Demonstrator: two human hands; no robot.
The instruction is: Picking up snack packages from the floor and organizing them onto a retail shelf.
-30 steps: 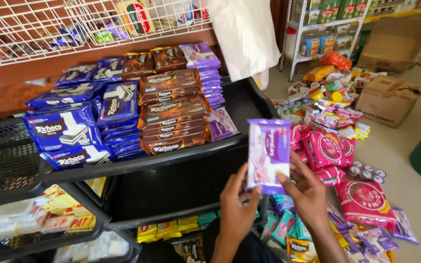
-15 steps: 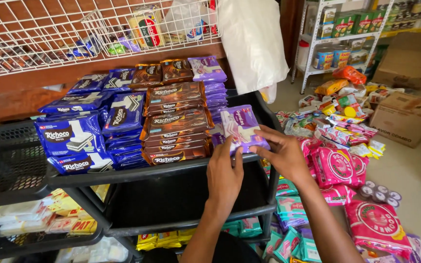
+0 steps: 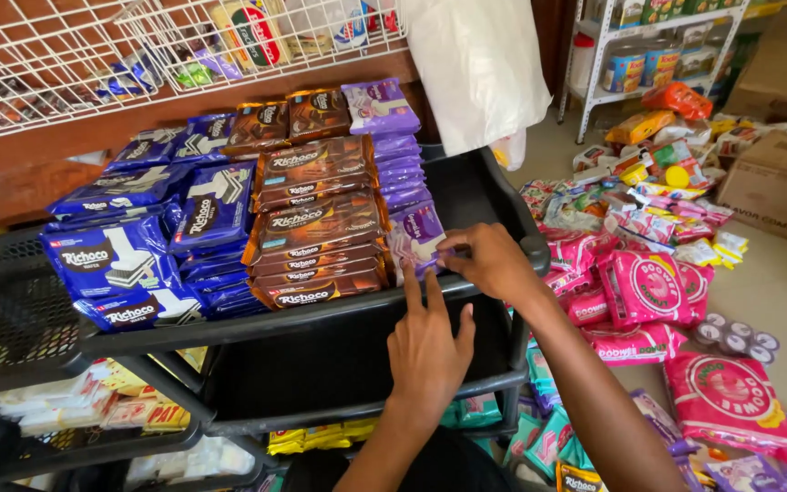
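A purple wafer pack stands at the right end of the stock on the black rack shelf, beside stacked brown wafer packs. My right hand grips the purple pack's right edge. My left hand reaches up from below, its fingertips touching the pack's lower edge at the shelf rim. More purple packs line up behind it. Blue wafer packs fill the shelf's left side.
A white wire basket with snacks hangs above the shelf. A white plastic bag hangs at the top middle. Pink snack bags and loose packets cover the floor on the right, near a cardboard box and a white metal rack.
Both hands carried the purple pack from in front of me up and left onto the shelf. It now stands against the brown stack.
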